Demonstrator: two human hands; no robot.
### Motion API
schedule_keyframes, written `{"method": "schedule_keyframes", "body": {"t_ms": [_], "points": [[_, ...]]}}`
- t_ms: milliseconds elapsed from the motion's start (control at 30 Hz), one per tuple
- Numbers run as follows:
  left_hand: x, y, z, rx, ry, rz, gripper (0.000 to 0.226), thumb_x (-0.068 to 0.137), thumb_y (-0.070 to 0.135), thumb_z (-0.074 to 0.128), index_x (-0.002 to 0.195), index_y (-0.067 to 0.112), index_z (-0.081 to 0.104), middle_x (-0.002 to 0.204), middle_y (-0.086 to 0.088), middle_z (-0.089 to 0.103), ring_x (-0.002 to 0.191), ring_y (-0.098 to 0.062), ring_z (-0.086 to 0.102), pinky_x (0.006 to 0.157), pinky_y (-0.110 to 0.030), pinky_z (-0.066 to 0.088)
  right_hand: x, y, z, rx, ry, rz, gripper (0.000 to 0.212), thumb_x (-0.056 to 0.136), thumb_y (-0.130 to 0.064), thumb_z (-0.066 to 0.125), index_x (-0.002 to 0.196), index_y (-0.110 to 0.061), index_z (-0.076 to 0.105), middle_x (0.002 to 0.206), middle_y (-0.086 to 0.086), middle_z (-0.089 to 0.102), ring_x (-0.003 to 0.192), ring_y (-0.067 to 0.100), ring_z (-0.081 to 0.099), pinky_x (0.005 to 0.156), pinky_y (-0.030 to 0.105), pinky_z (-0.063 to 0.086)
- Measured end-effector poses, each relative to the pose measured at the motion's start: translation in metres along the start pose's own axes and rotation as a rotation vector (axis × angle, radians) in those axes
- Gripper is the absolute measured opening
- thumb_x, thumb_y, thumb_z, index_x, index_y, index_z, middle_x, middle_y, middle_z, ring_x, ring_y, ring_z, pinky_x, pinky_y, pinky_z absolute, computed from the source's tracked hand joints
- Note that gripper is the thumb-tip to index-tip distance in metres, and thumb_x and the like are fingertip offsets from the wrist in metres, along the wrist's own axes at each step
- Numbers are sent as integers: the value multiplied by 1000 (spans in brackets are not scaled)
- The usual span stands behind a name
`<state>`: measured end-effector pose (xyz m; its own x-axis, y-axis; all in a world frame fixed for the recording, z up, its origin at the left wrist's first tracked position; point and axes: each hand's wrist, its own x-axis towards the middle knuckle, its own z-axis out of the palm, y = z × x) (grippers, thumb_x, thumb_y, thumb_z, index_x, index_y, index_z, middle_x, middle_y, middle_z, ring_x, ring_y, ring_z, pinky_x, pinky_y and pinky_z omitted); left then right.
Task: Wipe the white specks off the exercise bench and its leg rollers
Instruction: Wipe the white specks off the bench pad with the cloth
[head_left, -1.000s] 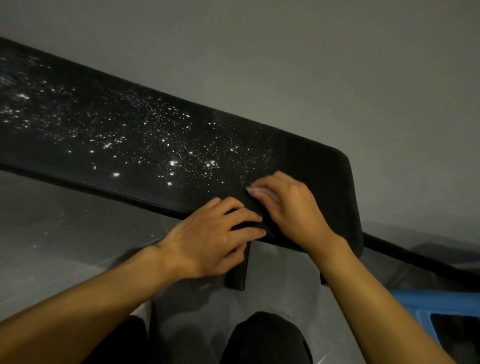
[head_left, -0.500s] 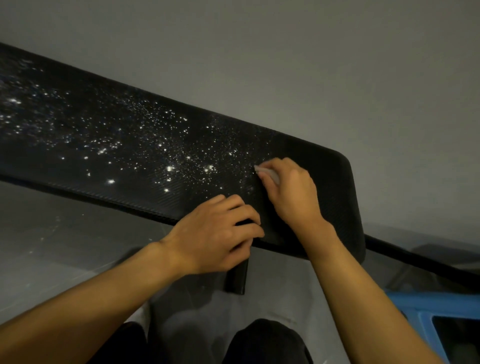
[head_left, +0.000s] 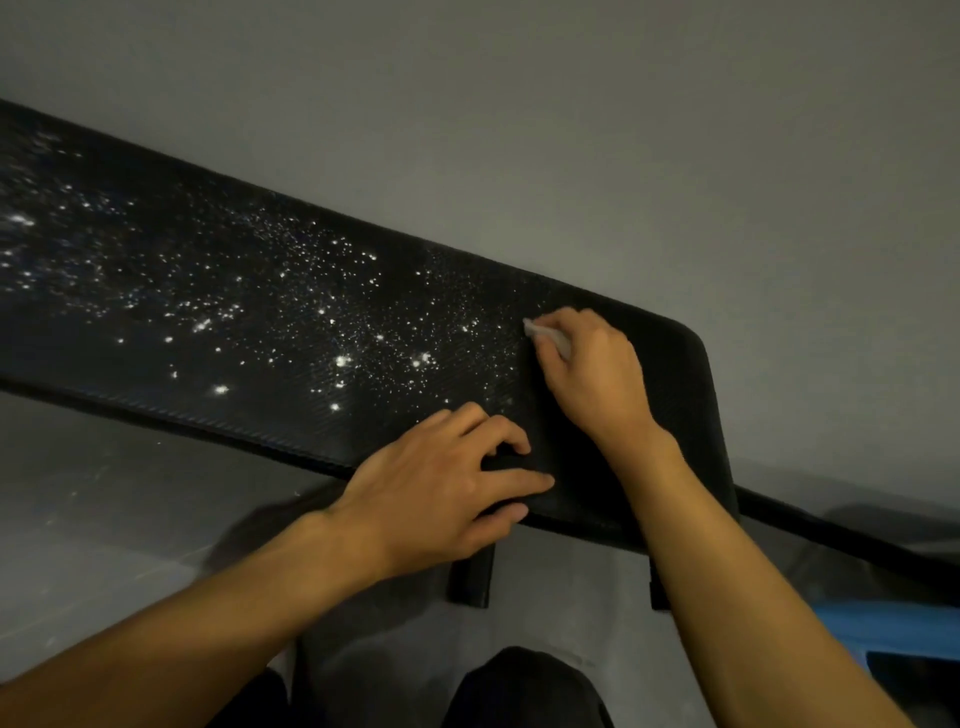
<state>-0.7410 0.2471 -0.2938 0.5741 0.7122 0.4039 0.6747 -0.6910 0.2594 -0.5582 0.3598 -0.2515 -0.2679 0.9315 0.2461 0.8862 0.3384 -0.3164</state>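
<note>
The black padded exercise bench (head_left: 680, 395) runs from the upper left to the right, slanting down. White specks (head_left: 343, 358) cover its middle and left parts; the right end looks dark and free of them. My right hand (head_left: 592, 374) grips a small pale wipe (head_left: 545, 335) and presses it on the pad near the far edge, at the border of the speckled area. My left hand (head_left: 447, 483) rests on the near edge of the pad with its fingers spread, touching the surface. No leg rollers are in view.
Two black bench supports (head_left: 470, 577) hang below the pad. A black bar (head_left: 831, 540) extends right from the bench end. A blue object (head_left: 893, 639) sits at the lower right. Grey floor with a few white specks (head_left: 104, 499) lies on the left. My dark-clad knees (head_left: 519, 686) are at the bottom.
My right hand slid the wipe away from me across the pad, from the near edge toward the far edge. My left hand stayed on the near edge.
</note>
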Motion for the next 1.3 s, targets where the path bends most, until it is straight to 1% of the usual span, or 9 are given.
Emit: {"method": "schedule_keyframes", "body": {"t_ms": [100,300,500,633,700,800,933,1167,1300], "points": [[-2,-1,0,4,-6,8,35,101,46,55,134,39,64,130,4,57,104,-16,52,81,-36,50,-10,13,-9,-57,-68,-47,22,99,-39,57,119,-34,63,108,-7,60,91,11,61,85,47,55],[1,0,0,10,-11,4,36,99,47,55,133,40,65,128,4,58,102,-16,52,81,-33,49,74,16,2,-45,-25,219,23,103,-32,56,121,-20,66,117,8,66,103,27,65,78,39,51],[0,0,0,21,-9,3,36,100,48,53,133,41,64,129,4,58,103,-17,52,82,-34,49,27,13,-1,-22,-43,8,27,100,-35,60,125,-26,64,118,-1,65,101,15,63,84,37,56],[1,0,1,16,-4,9,36,99,47,54,132,40,65,129,4,59,103,-17,52,81,-35,50,58,19,-1,31,-62,164,24,100,-41,60,120,-27,65,106,0,68,85,19,68,78,44,61],[1,0,1,18,-4,0,36,98,47,55,132,40,65,128,4,58,103,-17,52,81,-35,51,73,12,5,26,-46,181,25,101,-37,59,120,-23,66,109,3,68,91,21,68,81,42,60],[0,0,1,15,1,0,36,98,47,56,132,40,65,128,4,58,103,-16,52,81,-34,50,59,1,7,69,-55,66,28,101,-37,59,123,-21,66,116,3,68,102,18,65,85,37,56],[-1,0,1,32,7,1,36,100,48,54,133,41,64,129,4,58,105,-16,51,83,-34,50,18,3,0,29,-112,-163,29,99,-41,57,123,-27,64,112,-5,64,97,9,62,81,33,56],[-1,-1,4,10,14,1,34,99,46,58,131,40,66,128,4,59,102,-18,53,79,-36,51,87,-2,13,1,-62,69,28,102,-37,57,121,-19,67,115,6,68,104,23,64,79,36,52],[-2,-1,3,12,21,-6,35,99,46,58,132,39,66,127,4,59,103,-18,53,80,-36,51,47,-6,7,106,-130,-11,29,101,-41,56,122,-23,65,112,1,67,97,16,65,84,42,58]]}}
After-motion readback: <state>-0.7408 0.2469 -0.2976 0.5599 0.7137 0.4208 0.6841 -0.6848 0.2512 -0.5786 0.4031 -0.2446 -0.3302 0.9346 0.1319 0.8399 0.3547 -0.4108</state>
